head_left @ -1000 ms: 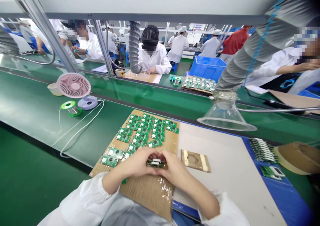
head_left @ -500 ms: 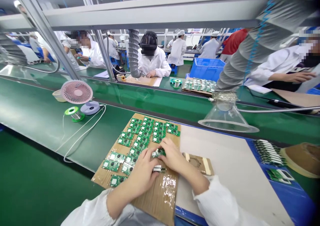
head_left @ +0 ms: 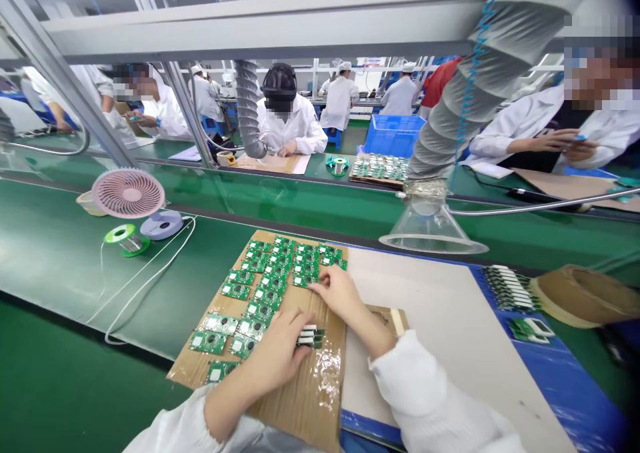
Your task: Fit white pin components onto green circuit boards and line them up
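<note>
A brown cardboard sheet (head_left: 305,399) lies in front of me with several small green circuit boards (head_left: 280,263) laid out in rows on it. My left hand (head_left: 277,353) is curled around a small stack of boards (head_left: 311,337) near the sheet's middle. My right hand (head_left: 339,291) reaches forward, its fingertips pinched on a green board at the near end of the rows. Both arms wear white sleeves.
A clear funnel hood (head_left: 430,229) on a grey ribbed hose hangs to the right. A pink fan (head_left: 128,193), a green solder spool (head_left: 125,238) and a white cable (head_left: 145,276) sit left on the green belt. A brown tape roll (head_left: 583,295) lies right. Other workers in white sit across.
My hands have parted: the right one went forward from the stack to the rows of boards, while the left stayed with the stack. The view has shifted slightly left.
</note>
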Demonstrator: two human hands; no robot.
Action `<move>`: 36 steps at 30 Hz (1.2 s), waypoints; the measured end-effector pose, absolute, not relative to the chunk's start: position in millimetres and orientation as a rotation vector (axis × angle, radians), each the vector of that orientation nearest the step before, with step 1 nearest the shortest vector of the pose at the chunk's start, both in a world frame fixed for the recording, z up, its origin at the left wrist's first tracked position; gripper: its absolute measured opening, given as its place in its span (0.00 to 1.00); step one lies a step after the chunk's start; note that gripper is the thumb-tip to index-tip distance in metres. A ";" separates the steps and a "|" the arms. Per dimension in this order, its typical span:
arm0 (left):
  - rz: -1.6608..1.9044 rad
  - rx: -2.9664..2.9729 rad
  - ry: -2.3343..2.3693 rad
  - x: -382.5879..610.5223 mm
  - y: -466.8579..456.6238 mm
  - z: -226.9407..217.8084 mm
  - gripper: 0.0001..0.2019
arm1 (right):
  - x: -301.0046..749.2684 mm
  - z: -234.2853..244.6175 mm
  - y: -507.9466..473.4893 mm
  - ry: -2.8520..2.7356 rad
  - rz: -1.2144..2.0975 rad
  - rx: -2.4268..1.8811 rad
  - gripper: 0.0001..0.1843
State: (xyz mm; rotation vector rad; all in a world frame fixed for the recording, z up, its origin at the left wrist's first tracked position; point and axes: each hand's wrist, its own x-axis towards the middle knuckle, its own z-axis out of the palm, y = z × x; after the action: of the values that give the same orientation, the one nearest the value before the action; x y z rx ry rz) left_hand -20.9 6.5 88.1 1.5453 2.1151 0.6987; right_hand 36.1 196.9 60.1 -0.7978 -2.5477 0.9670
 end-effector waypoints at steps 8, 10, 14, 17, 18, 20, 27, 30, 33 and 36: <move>0.716 1.665 2.157 -28.0 6.9 88.7 0.18 | 32.7 54.0 193.2 -2.577 0.869 -0.865 0.12; 0.719 1.707 2.165 -30.8 9.0 86.7 0.18 | 32.2 53.8 193.6 -2.583 0.866 -0.868 0.12; 0.729 1.795 2.154 -33.2 11.6 85.9 0.17 | 29.9 54.0 194.2 -2.566 0.875 -0.898 0.12; 0.716 1.815 2.158 -32.5 10.6 86.8 0.17 | 27.4 56.6 196.1 -2.551 0.887 -0.939 0.13; 0.708 1.815 2.163 -32.2 10.1 86.8 0.17 | 27.1 58.0 196.4 -2.552 0.896 -0.945 0.13; 0.695 1.813 2.182 -31.8 9.1 86.1 0.16 | 28.6 61.0 195.0 -2.564 0.931 -0.927 0.11; 0.779 1.754 2.201 -31.7 11.4 80.8 0.21 | 62.1 72.5 179.2 -2.690 1.220 -0.610 0.06; 0.811 1.609 2.146 -32.6 12.7 77.6 0.23 | 67.8 76.0 194.6 -2.672 1.179 -0.625 0.04; 0.810 1.509 2.127 -34.3 12.3 73.5 0.29 | 59.2 73.0 225.0 -2.503 0.883 -0.897 0.07; 0.789 1.538 2.066 -35.6 11.3 73.8 0.30 | 49.7 65.7 249.6 -2.402 0.682 -1.061 0.09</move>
State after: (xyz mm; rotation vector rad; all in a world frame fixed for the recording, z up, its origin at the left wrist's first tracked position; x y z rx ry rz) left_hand -35.6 11.3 73.8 1.5384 2.0660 0.7886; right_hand 49.7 249.6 65.7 -1.0614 -2.4017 0.6820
